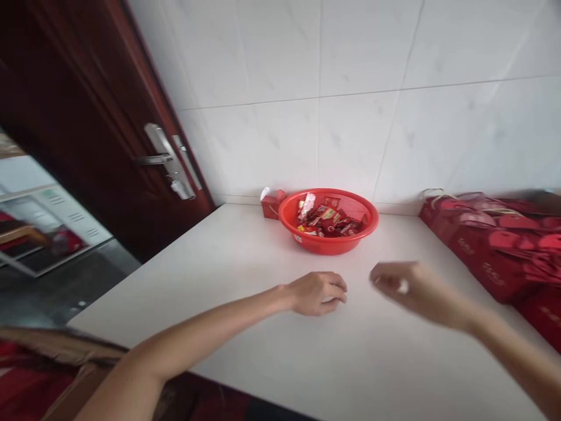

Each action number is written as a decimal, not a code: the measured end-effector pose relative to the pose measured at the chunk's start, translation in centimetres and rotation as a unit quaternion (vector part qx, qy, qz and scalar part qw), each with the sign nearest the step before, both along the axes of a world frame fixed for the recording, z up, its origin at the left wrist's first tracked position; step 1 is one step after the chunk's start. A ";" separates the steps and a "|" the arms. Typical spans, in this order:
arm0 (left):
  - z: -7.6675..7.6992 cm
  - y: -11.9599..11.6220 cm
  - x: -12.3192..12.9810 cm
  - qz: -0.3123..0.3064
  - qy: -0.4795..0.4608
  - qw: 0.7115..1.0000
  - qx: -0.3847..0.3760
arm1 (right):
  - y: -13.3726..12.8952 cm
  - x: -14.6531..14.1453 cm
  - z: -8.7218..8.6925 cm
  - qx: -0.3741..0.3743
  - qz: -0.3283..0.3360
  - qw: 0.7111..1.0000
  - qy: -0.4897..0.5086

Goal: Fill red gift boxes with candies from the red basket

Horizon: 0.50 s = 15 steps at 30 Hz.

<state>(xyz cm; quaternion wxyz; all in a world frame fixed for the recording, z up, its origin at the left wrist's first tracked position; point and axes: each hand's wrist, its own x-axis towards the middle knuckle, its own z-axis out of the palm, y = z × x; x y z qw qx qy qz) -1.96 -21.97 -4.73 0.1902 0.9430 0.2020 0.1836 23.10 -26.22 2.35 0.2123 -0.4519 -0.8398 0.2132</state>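
Observation:
My left hand (318,293) is low over the white tabletop, in front of the red plastic basket (328,246). Its fingers curve loosely, apart from the thumb, and nothing shows in them. To the right, my right hand (405,290) is blurred by motion, its fingers bent toward the thumb with a small gap showing between them. Whether they meet or pinch something small, I cannot tell. Inside the basket lie many small red-wrapped packets (331,219). Neither hand touches the basket.
Beside the basket stands a small red box (270,206). Rows of red gift bags (491,245) line the table's right side. A cardboard box (65,351) with red things sits at lower left. Behind are a tiled wall (280,146) and a dark wooden door (87,88).

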 end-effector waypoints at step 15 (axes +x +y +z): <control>17.3 -8.9 -28.4 0.564 0.254 0.781 0.087 | -4.6 -15.5 -10.8 0.271 0.510 0.813 -0.073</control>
